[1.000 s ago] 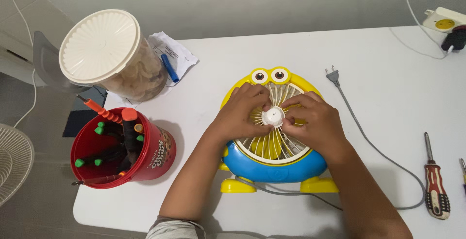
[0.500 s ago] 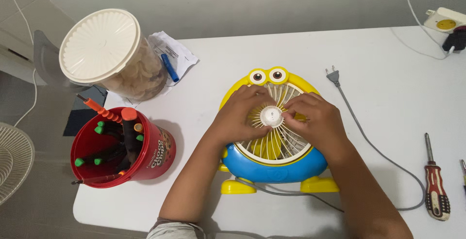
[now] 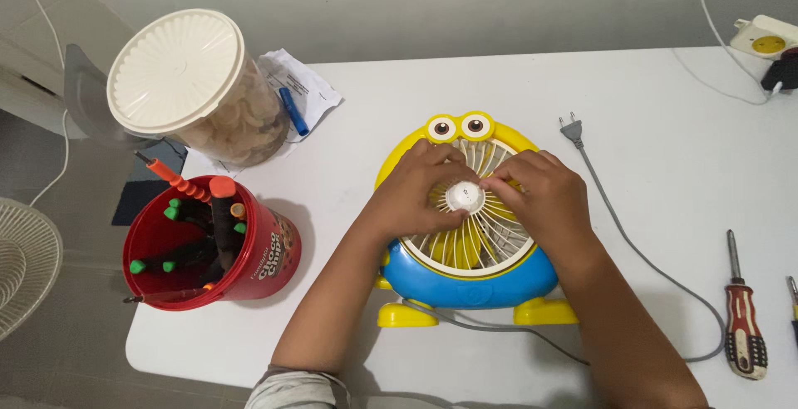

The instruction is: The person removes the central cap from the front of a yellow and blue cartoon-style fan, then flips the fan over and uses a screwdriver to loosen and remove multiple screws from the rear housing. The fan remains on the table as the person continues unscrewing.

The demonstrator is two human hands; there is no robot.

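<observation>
Fingertips of both hands, left (image 3: 413, 191) and right (image 3: 540, 197), pinch the white hub (image 3: 465, 197) of the yellow-blue fan (image 3: 465, 280) lying on the surface (image 3: 648, 110); they hide much grille, and the fan's blades are indistinct.

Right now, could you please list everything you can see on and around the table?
Fan: one, yellow and blue with cartoon eyes, flat at table centre.
Hub cap: one, white, at grille centre.
Plug: one, grey, unplugged, right of fan.
Screwdriver: one, red-handled, right edge.
Bucket: one, red, holding tools, left.
Jar: one, clear, cream lid, back left.
Pen: one, blue, on paper.
Power strip: one, white, back right.
Left hand: on grille, fingers at cap.
Right hand: likewise.
</observation>
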